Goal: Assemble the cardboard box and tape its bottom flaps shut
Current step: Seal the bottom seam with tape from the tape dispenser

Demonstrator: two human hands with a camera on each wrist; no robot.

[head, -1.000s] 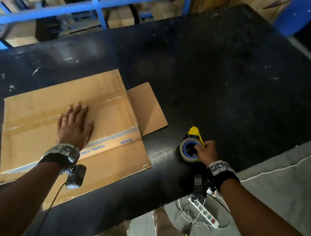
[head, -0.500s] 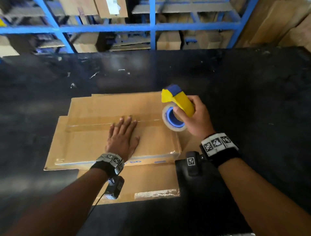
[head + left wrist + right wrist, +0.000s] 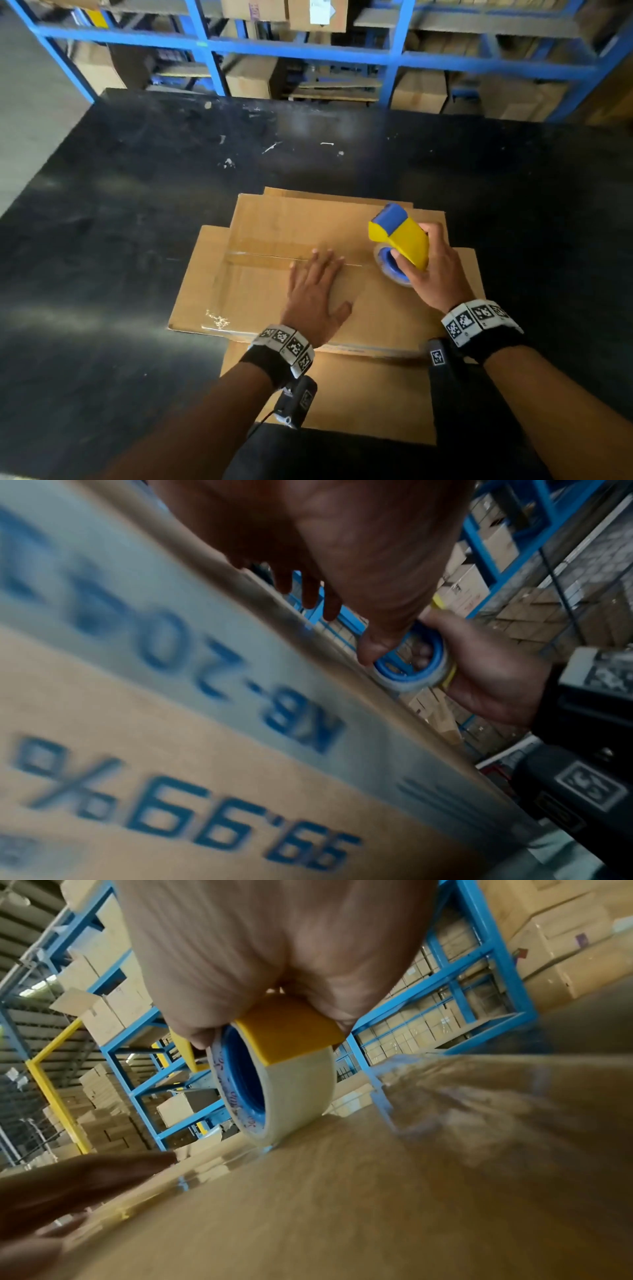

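Note:
The cardboard box [image 3: 274, 222] stands bottom-up on the black table [image 3: 137, 192], its two bottom flaps folded in and meeting at a centre seam. My left hand [image 3: 313, 291] lies flat with straight fingers on the near flap, fingertips at the seam. My right hand [image 3: 435, 274] grips a yellow and blue tape dispenser [image 3: 400, 240] with a roll of clear tape [image 3: 274, 1096]. The roll touches the cardboard at the right end of the seam. Blue print shows on the box's near side [image 3: 205, 750].
Loose flaps [image 3: 359, 394] spread out on the table below the box toward me and to the right. Blue metal racks [image 3: 308, 51] full of cardboard cartons stand behind the table's far edge. Bare black tabletop lies left and right of the box.
My right hand picked the tape dispenser up from the table's front edge and carried it onto the box, lowering the roll onto the seam's right end. My left hand stayed flat on the flap.

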